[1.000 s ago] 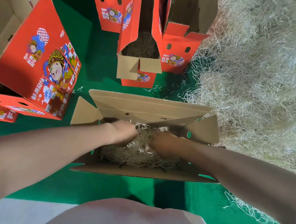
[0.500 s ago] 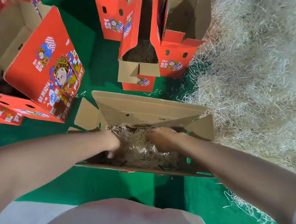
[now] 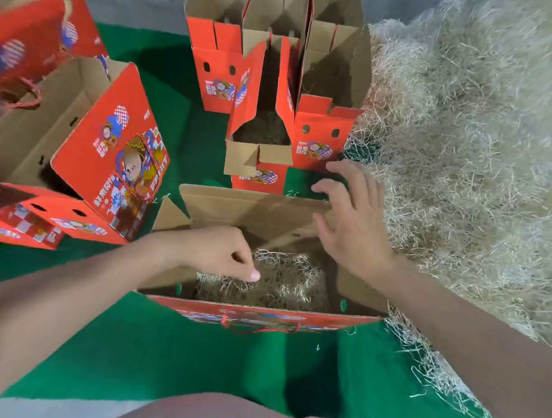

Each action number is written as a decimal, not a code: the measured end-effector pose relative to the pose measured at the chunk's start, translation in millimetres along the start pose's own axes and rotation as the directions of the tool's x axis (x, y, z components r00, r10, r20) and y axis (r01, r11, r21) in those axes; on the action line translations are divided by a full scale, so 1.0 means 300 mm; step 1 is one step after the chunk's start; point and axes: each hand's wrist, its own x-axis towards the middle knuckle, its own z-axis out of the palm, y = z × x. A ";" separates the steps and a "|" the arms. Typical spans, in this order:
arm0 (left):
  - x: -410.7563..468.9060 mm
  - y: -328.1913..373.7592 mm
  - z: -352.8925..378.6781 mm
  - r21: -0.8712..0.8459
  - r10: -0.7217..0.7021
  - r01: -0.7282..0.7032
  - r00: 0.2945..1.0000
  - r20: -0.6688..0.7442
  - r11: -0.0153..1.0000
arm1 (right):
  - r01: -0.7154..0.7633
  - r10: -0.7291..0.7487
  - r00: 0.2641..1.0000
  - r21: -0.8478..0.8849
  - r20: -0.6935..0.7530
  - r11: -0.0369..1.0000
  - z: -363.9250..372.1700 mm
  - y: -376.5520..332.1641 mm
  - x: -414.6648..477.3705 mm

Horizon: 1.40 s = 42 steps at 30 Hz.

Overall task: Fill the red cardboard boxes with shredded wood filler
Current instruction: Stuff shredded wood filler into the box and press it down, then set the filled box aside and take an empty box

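Our right hand [image 3: 354, 226] is now up out of the near red cardboard box [image 3: 261, 314], fingers spread; our left hand [image 3: 217, 253] pinches pale shredded wood filler [image 3: 289, 284], whose clinging strands could spill out

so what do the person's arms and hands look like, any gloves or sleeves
Both hands are bare: no gloves, rings or watch show on the left hand or the right hand. The left forearm and right forearm are bare too, with no sleeve in view.
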 end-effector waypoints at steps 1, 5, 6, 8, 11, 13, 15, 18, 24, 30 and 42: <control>-0.032 0.025 -0.006 -0.039 0.041 -0.040 0.999 0.020 0.998 | -0.085 0.094 0.985 -0.066 0.143 0.994 -0.014 0.032 0.007; -0.095 0.087 0.028 -0.022 0.068 -0.068 0.998 0.003 0.997 | -0.219 0.309 0.824 -0.237 0.475 0.947 -0.021 0.114 0.017; -0.101 0.091 0.030 0.002 0.040 -0.040 0.999 -0.016 0.999 | -0.218 0.306 0.834 -0.236 0.458 0.947 -0.016 0.117 0.021; -0.117 0.081 0.011 0.030 -0.022 0.024 0.998 -0.061 0.999 | -0.236 0.304 0.867 -0.212 0.395 0.948 -0.003 0.108 0.035; -0.164 0.032 -0.051 0.049 -0.183 0.201 0.951 -0.249 0.978 | -0.325 0.354 0.865 -0.140 0.356 0.935 0.025 0.079 0.061; -0.194 -0.006 -0.079 0.023 -0.294 0.341 0.842 -0.452 0.940 | -0.391 0.389 0.847 -0.069 0.362 0.918 0.042 0.056 0.071; -0.206 -0.037 -0.074 -0.032 -0.396 0.513 0.622 -0.676 0.858 | -0.397 0.361 0.838 0.003 0.409 0.918 0.060 0.035 0.076; -0.201 -0.044 -0.020 -0.308 -0.560 0.503 0.489 -0.669 0.808 | -0.308 0.236 0.806 0.044 0.543 0.951 0.069 0.020 0.094; -0.165 -0.016 0.093 -0.742 -0.657 0.068 0.525 -0.542 0.667 | -0.177 0.042 0.628 0.090 0.777 0.980 0.041 -0.024 0.119; -0.200 -0.060 0.047 -0.722 -0.670 0.048 0.420 -0.612 0.690 | -0.219 0.037 0.726 0.179 0.687 0.959 0.093 -0.175 0.113; -0.228 -0.351 -0.296 -0.604 -0.532 -0.076 0.395 -0.749 0.794 | -0.452 0.297 0.748 0.128 0.593 0.883 0.258 -0.345 0.384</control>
